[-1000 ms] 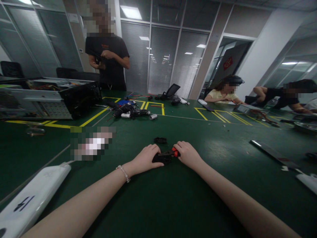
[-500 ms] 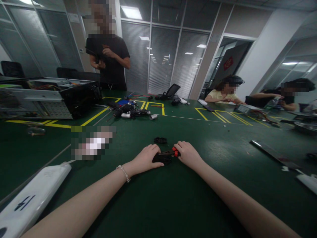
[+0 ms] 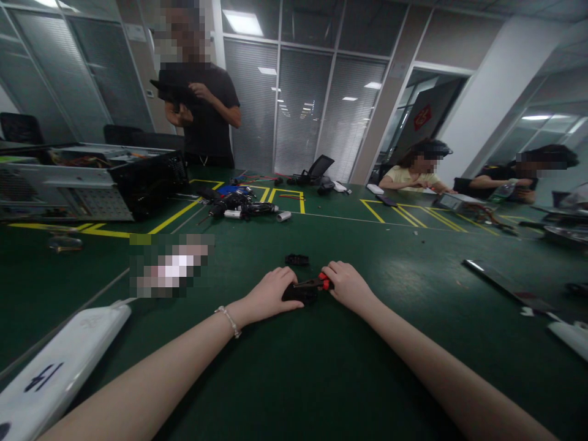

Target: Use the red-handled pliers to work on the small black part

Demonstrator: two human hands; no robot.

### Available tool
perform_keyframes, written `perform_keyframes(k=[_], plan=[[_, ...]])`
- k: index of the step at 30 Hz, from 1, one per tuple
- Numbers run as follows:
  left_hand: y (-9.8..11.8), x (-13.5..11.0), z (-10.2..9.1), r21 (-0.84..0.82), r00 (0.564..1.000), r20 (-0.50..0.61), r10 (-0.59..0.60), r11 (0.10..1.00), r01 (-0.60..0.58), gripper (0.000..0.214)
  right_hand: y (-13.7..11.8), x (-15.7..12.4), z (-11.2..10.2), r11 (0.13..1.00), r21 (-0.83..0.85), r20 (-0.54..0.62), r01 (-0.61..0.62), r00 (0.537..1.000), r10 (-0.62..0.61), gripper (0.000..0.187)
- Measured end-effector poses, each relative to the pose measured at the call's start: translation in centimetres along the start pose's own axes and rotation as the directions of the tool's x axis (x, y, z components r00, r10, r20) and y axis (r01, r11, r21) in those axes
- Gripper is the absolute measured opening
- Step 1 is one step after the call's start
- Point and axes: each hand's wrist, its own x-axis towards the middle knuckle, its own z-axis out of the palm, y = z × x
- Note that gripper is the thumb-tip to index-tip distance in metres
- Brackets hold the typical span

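Note:
My left hand (image 3: 269, 293) is closed around a small black plastic part (image 3: 307, 297) low over the green table. In my right hand (image 3: 348, 283) are pliers (image 3: 311, 283) with red handles, my fingers wrapped round the grips. The dark jaws point left and lie against or over the black part; whether they bite on it I cannot tell. Just beyond my hands, another black plastic piece (image 3: 297, 260) lies on the table. My left fingers hide much of the held part.
An opened computer case (image 3: 92, 184) stands at the back left. Cables and a drill-like tool (image 3: 229, 205) lie farther back. A white marked case (image 3: 59, 367) is near left, a dark flat strip (image 3: 505, 285) on the right. One person (image 3: 206, 104) stands opposite; two others sit at the right.
My hands, the pliers and the black part stay almost in place. The standing person's dark flat object has tilted up into fuller view.

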Motion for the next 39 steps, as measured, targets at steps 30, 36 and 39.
perform_keyframes(k=[30, 36, 39], plan=[[-0.28, -0.06, 0.15, -0.012, 1.000, -0.015, 0.015, 1.000, -0.016, 0.035, -0.11, -0.01, -0.08, 1.000, -0.004, 0.007, -0.008, 1.000, 0.008, 0.035], [-0.16, -0.07, 0.06, -0.007, 1.000, -0.009, 0.020, 1.000, -0.020, 0.034, -0.08, 0.05, -0.14, 1.000, -0.009, 0.011, -0.002, 1.000, 0.002, 0.034], [-0.06, -0.05, 0.02, -0.005, 0.999, -0.018, 0.030, 1.000, -0.030, 0.033, -0.08, 0.05, -0.14, 1.000, -0.012, 0.010, 0.002, 1.000, -0.002, 0.034]])
